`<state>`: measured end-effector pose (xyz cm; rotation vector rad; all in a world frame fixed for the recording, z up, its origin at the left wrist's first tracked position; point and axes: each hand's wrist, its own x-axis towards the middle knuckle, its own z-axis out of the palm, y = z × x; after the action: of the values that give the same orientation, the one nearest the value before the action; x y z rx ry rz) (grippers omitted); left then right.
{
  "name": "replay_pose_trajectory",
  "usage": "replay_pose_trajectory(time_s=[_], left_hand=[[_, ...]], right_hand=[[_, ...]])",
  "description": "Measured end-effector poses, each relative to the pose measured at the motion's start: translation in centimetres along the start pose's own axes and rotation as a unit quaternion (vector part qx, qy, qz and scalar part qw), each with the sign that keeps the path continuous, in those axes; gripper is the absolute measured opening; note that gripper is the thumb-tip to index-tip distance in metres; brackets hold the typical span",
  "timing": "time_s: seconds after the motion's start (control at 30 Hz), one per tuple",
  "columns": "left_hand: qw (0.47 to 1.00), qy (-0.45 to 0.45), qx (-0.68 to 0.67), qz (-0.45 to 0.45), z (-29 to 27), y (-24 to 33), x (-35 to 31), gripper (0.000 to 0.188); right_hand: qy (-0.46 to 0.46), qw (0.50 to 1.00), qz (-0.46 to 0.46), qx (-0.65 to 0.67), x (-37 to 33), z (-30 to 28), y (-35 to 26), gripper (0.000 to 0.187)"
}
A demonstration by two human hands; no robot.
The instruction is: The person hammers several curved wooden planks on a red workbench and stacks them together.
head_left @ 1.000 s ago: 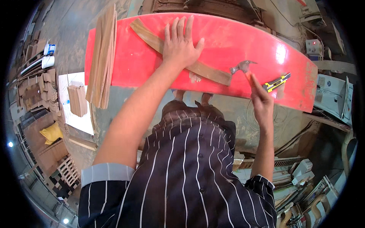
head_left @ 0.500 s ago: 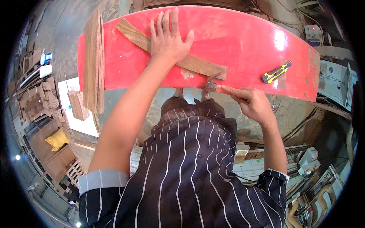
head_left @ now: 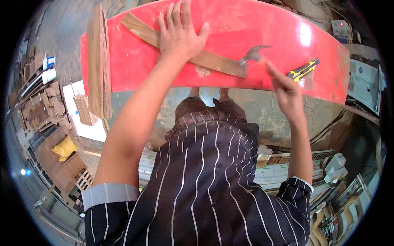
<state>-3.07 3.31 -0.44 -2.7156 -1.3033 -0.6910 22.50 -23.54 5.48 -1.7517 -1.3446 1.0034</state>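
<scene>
Seen from above, a person in a dark shirt (head_left: 193, 197) with white stripes stands at a red desk (head_left: 254, 30) with a curved far edge, which fills the upper part of the frame. The left hand (head_left: 180, 41), at upper centre, lies palm down across a curved wooden strip (head_left: 219, 63), its fingers spread wide and its thumb out to the right. The strip slants over the desk from upper left to the centre right.

The right hand (head_left: 287, 88), right of centre, has its fingers wrapped around the handle of a claw hammer (head_left: 252, 54), the index finger reaching along it. The hammer's head is at the strip's right end; blur hides whether they touch. Just right of this hand, a black and yellow utility knife (head_left: 303, 70) lies on the desk.

A stack of wooden strips (head_left: 97, 61) lies across the desk's left end. Below it, toward the left, is a white panel (head_left: 91, 132), and at lower left a yellow bag (head_left: 64, 148).
</scene>
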Motion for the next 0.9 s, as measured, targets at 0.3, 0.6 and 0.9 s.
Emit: replay_pose_trajectory(time_s=[0.3,0.6,0.9], left_hand=[[1.000,-0.001,-0.008,0.009,0.0,-0.1,-0.2,0.104],[1.000,0.000,0.002,0.012,0.0,-0.2,-0.3,0.105],[1.000,0.007,-0.013,0.011,0.1,0.0,-0.1,0.104]], right_hand=[[-0.042,0.991,0.120,0.047,-3.3,0.0,-0.3,0.049],[0.029,0.996,0.076,-0.026,0.4,-0.1,-1.2,0.054],[0.038,0.999,0.021,-0.008,0.4,0.3,0.4,0.069]])
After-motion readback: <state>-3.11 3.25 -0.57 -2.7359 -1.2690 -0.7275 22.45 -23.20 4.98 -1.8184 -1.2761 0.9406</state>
